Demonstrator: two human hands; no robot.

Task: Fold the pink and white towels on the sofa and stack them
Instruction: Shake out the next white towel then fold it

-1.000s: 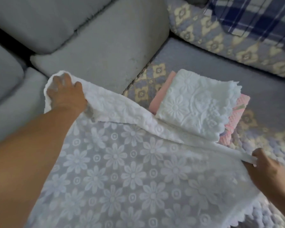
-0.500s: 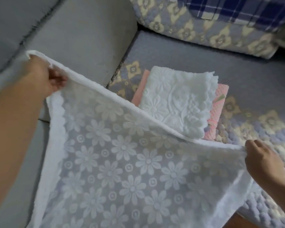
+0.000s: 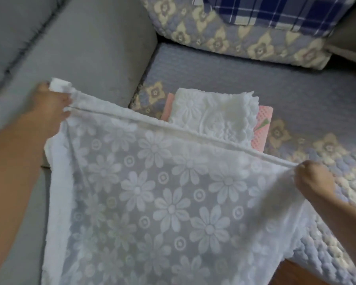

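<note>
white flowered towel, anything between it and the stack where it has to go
Nothing visible does. The white flowered towel is stretched between the left hand and right hand, just in front of the stack: a folded white towel on a pink towel. The stack's top is bare.

Place: a home living room.
Seating: grey fabric sofa (image 3: 95,48) with a quilted floral seat cover (image 3: 327,145).
Cushion: matching floral cushion (image 3: 224,38) at the back, with blue plaid fabric (image 3: 275,11) on it.
Laundry: folded white towel (image 3: 212,116) on a pink towel (image 3: 261,130).
Floor: wooden floor (image 3: 292,274) beside the sofa.
</note>
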